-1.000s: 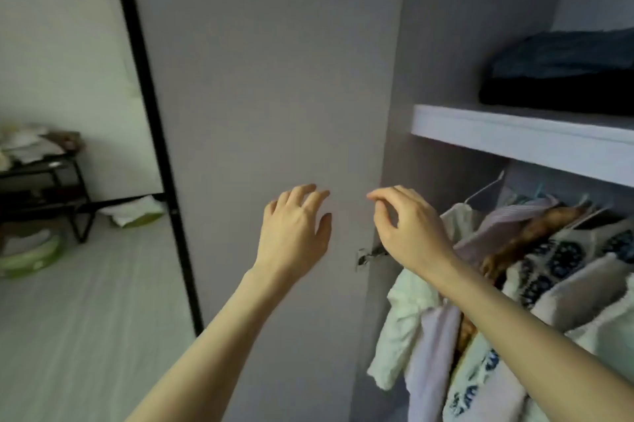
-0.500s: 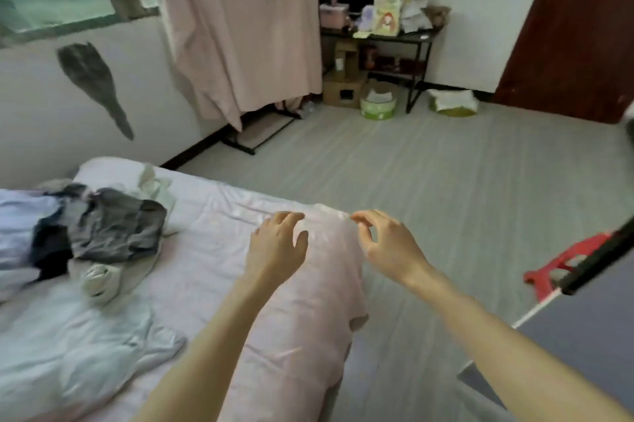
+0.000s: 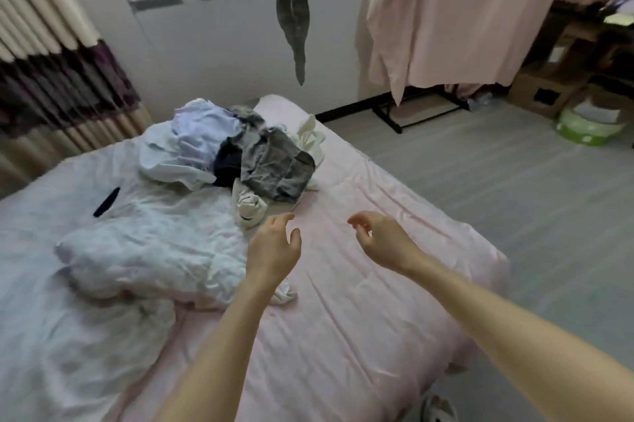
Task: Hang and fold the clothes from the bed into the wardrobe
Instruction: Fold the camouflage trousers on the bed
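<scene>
Bed (image 3: 360,318): pink sheet, matt soft cloth w/ creases. Clothes pile (image 3: 247,154): rumpled cloth, grey piece looks denim-ish. White duvet (image 3: 144,243): crinkled matt fabric. Floor (image 3: 514,188): pale, wood-grain look.

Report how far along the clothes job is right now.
Done: nothing that this view can confirm; the wardrobe is out of sight. In hand: nothing, the left hand and right hand hover empty over the bed. Left: the pile of clothes is unsorted there.
</scene>
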`<move>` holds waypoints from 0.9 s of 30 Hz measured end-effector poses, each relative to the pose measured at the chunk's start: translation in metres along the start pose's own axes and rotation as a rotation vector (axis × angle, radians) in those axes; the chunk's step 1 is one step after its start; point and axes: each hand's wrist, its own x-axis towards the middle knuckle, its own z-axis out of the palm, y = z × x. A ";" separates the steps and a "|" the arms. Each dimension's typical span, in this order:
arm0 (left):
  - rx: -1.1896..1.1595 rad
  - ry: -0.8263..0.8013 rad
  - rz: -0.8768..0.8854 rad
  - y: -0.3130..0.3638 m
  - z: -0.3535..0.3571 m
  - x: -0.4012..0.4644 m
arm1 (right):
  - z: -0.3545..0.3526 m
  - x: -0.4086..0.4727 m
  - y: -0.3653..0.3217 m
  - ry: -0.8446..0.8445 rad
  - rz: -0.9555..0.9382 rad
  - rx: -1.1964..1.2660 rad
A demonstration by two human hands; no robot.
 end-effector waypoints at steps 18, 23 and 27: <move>-0.168 -0.174 -0.106 0.268 0.320 0.206 | -0.199 0.177 0.364 -0.093 0.280 -0.003; -0.143 -0.254 0.010 0.352 0.408 0.277 | -0.265 0.206 0.463 -0.013 0.404 -0.030; -0.145 -0.288 0.045 0.398 0.468 0.322 | -0.302 0.230 0.524 0.015 0.467 -0.053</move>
